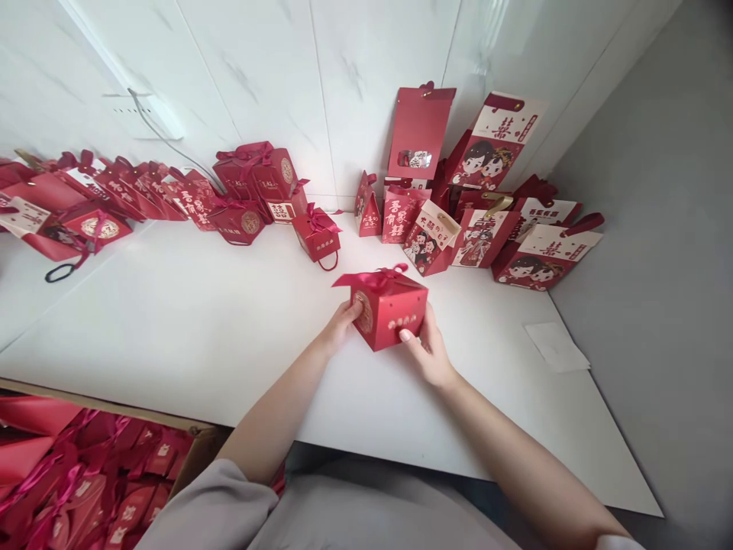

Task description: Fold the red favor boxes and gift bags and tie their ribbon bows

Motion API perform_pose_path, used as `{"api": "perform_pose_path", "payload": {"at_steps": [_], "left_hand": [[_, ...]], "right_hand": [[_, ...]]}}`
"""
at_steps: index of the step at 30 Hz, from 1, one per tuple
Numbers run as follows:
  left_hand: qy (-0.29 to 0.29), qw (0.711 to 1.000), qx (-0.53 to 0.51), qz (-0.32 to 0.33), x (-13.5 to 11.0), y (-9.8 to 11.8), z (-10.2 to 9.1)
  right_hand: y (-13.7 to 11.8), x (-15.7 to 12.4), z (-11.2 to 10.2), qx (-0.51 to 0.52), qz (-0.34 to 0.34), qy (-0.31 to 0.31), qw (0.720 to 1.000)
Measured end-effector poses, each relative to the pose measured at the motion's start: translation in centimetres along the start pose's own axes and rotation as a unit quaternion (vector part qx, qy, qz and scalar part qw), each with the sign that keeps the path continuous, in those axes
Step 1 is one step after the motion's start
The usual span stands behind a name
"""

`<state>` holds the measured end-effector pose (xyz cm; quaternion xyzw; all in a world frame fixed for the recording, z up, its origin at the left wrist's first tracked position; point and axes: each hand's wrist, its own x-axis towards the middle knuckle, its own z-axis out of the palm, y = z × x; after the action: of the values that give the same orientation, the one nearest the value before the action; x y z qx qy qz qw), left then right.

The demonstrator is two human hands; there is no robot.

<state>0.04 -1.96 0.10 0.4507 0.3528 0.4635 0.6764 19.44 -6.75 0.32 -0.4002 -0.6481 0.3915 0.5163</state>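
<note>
Between my two hands is a red gift box (pixel 389 309) with gold lettering on its front and a dark red ribbon bow on top, held slightly tilted over the white table (pixel 240 328). My left hand (pixel 340 325) grips its left side, the thumb against a round gold emblem. The right corner is held by my right hand (pixel 429 347), its thumb pressed on the front face and the other fingers hidden behind. Just beyond stands a smaller red box (pixel 318 238) with a ribbon bow and a cord loop.
Stacked red boxes (pixel 255 179) stand by the tiled wall. Printed gift boxes (pixel 475 237) crowd the back right, and a row of red boxes (pixel 131 191) lines the back left. White paper (pixel 555 347) lies at right. A carton (pixel 195 451) of red boxes sits below the front edge.
</note>
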Motion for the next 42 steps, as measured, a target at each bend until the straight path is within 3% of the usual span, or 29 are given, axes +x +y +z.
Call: {"api": "perform_pose_path", "payload": {"at_steps": [3,8,11,14,17,18,20,23,25,29,31,33,36,37,39,40,42], "left_hand": [[0.038,0.995,0.090,0.033,0.0,1.1,-2.5],[0.245,0.937,0.239,0.064,-1.3,3.3,-6.2],[0.308,0.912,0.266,0.050,-3.2,4.4,-6.6],[0.262,0.915,0.303,0.044,-5.6,6.6,-5.6],[0.130,0.906,0.398,0.066,-7.9,9.7,-3.5],[0.076,0.888,0.450,0.061,-8.4,10.6,-2.6],[-0.009,0.821,0.569,0.030,-8.9,11.7,-0.8],[-0.055,0.721,0.691,0.003,-8.9,11.7,1.6],[-0.067,0.693,0.718,-0.013,-9.0,11.0,2.5],[-0.061,0.681,0.728,-0.039,-10.8,10.1,2.4],[-0.028,0.692,0.720,-0.044,-12.9,10.2,2.0],[0.035,0.721,0.691,-0.039,-15.9,11.0,1.7],[0.193,0.754,0.628,-0.022,-22.1,13.3,0.8],[0.269,0.737,0.620,-0.020,-24.5,14.3,0.4],[0.409,0.669,0.618,-0.054,-29.2,16.4,-1.0],[0.472,0.613,0.629,-0.072,-31.5,17.3,-2.0],[0.561,0.474,0.658,-0.167,-35.8,18.5,-4.4]], "right_hand": [[0.3,0.1,-0.6,0.027,0.020,-0.008,0.999],[0.4,0.2,-2.1,0.045,0.103,0.027,0.993],[0.1,0.2,-2.3,0.079,0.135,-0.013,0.988],[0.0,0.1,-1.8,0.110,0.148,-0.064,0.981],[0.1,-0.2,-1.1,0.116,0.156,-0.088,0.977],[0.1,-0.2,-0.9,0.114,0.157,-0.095,0.976],[0.2,-0.4,-0.8,0.108,0.157,-0.101,0.976],[0.1,-0.6,-1.1,0.097,0.156,-0.098,0.978],[0.0,-0.6,-1.3,0.084,0.155,-0.091,0.980],[-0.2,-0.9,-1.7,0.057,0.155,-0.084,0.983],[-0.3,-1.0,-1.8,0.049,0.155,-0.085,0.983],[-0.2,-1.2,-1.8,0.042,0.159,-0.086,0.983],[0.1,-1.3,-1.9,0.029,0.173,-0.083,0.981],[0.2,-1.4,-1.9,0.023,0.176,-0.082,0.981],[0.3,-1.5,-2.0,0.012,0.182,-0.082,0.980],[0.4,-1.5,-2.0,0.007,0.184,-0.083,0.979],[0.4,-1.6,-2.0,-0.002,0.189,-0.087,0.978]]}}
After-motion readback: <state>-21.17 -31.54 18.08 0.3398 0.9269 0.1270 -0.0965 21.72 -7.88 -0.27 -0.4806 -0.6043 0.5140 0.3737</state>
